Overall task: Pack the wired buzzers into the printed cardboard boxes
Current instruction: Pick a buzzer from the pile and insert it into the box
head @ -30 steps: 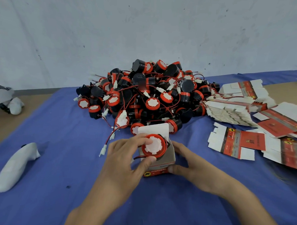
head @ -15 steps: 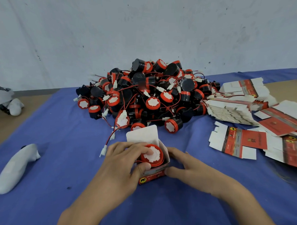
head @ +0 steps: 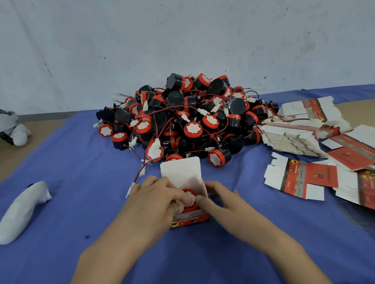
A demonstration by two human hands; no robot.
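A small printed cardboard box (head: 189,219) stands on the blue cloth with its white lid flap (head: 180,171) raised. A red-rimmed wired buzzer (head: 190,203) sits low inside it, only its top showing. My left hand (head: 158,199) curls over the buzzer from the left, fingertips on its white face. My right hand (head: 221,202) holds the box's right side, its forefinger reaching the buzzer's rim. Behind the box lies a big pile of black-and-red buzzers (head: 194,120) with tangled red and black wires.
Flat unfolded printed boxes (head: 301,181) and a stack of them (head: 289,141) lie to the right. A white cloth-like lump (head: 21,212) rests at the left on the blue cloth (head: 81,234). A grey object (head: 2,123) sits far left. A loose wire with a white plug (head: 139,176) trails beside the box.
The buzzer has sunk deeper into the box under my left hand. My right hand has slid up from the box's lower corner to its top right side.
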